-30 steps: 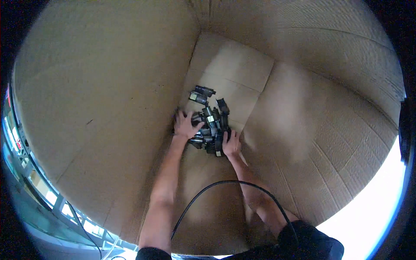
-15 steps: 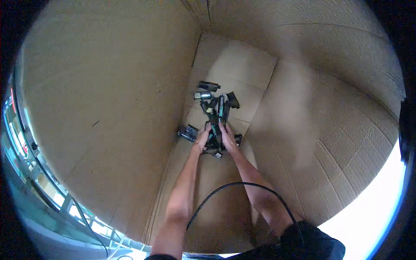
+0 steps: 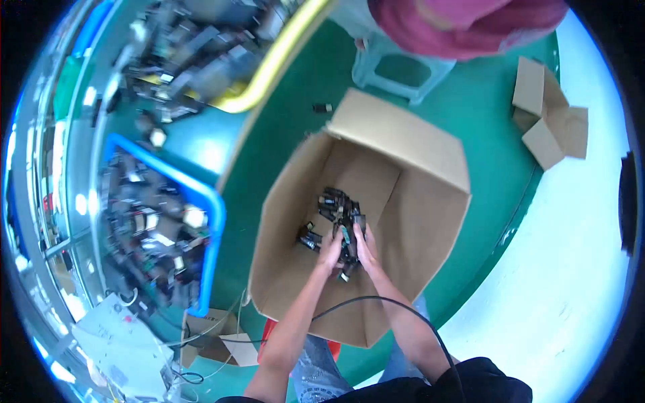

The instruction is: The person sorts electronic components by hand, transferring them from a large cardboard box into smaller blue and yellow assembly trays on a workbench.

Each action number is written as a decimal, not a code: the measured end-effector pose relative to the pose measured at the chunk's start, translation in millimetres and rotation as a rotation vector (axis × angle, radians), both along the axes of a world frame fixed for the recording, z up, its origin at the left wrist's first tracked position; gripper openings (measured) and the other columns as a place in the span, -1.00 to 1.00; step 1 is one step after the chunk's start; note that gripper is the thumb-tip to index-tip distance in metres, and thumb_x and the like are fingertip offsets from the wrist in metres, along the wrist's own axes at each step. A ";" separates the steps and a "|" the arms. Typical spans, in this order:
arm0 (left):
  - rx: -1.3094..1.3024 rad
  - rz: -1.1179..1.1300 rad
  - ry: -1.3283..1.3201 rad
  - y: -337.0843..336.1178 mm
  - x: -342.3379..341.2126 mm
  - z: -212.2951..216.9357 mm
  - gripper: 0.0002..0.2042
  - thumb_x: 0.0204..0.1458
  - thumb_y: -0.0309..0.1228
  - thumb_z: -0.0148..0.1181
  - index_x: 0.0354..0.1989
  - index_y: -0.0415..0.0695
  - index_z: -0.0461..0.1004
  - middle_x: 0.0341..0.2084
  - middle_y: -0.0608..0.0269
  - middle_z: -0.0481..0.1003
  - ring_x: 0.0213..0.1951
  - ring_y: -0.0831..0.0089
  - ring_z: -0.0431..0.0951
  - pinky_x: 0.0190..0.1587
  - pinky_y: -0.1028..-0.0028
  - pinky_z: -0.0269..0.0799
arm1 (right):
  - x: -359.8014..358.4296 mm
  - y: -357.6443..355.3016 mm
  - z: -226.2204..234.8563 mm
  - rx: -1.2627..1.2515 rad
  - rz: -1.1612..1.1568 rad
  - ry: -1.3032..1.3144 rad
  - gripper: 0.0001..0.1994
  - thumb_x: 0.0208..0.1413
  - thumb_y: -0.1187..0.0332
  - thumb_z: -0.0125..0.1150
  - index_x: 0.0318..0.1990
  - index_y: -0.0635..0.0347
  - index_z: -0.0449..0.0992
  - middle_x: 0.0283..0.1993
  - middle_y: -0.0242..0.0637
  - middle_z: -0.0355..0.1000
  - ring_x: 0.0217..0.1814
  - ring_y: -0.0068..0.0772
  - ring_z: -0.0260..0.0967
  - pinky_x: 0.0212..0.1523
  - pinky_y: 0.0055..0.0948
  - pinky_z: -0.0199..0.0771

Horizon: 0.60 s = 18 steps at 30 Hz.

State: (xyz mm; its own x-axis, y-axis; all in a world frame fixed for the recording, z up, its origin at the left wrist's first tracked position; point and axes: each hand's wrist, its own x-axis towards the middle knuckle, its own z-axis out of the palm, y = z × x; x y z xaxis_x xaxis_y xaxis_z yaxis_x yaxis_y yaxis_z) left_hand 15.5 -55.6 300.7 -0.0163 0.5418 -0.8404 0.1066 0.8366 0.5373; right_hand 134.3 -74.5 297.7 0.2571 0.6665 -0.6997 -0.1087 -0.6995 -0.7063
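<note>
A large open cardboard box stands on the green floor below me. Both my arms reach down into it. My left hand and my right hand are pressed together around a bunch of small black parts, lifting them between the palms. More of the same small black parts lie loose on the box bottom just beyond my hands, and one more sits to the left of my left hand.
A blue-framed bin full of dark parts stands left of the box, with a yellow-rimmed one behind it. A pale stool and a person in red are beyond the box. A smaller empty carton lies at right. A black cable crosses my right forearm.
My head has pulled back, so the whole box and the floor around it show now. My hands went from spread over the parts to cupped together around a bunch.
</note>
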 end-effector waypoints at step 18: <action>0.598 0.156 -0.231 285.9 41.8 444.4 -0.47 0.31 -0.02 -0.01 0.17 -0.28 0.39 0.05 -0.04 0.45 0.03 0.19 0.50 0.06 0.32 0.43 | 46.1 307.1 431.0 0.720 0.081 -0.183 -0.45 0.32 -0.06 0.03 0.17 0.26 0.43 0.02 -0.07 0.51 0.08 -0.25 0.44 0.16 -0.33 0.35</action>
State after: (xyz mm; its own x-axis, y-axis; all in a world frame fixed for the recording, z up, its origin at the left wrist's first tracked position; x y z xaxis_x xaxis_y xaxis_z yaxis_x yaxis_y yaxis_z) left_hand 57.4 230.2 745.0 0.0125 0.9223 -0.3862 -0.1656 0.3828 0.9089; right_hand 180.4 232.7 728.8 0.2581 0.9655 -0.0341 0.0870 -0.0584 -0.9945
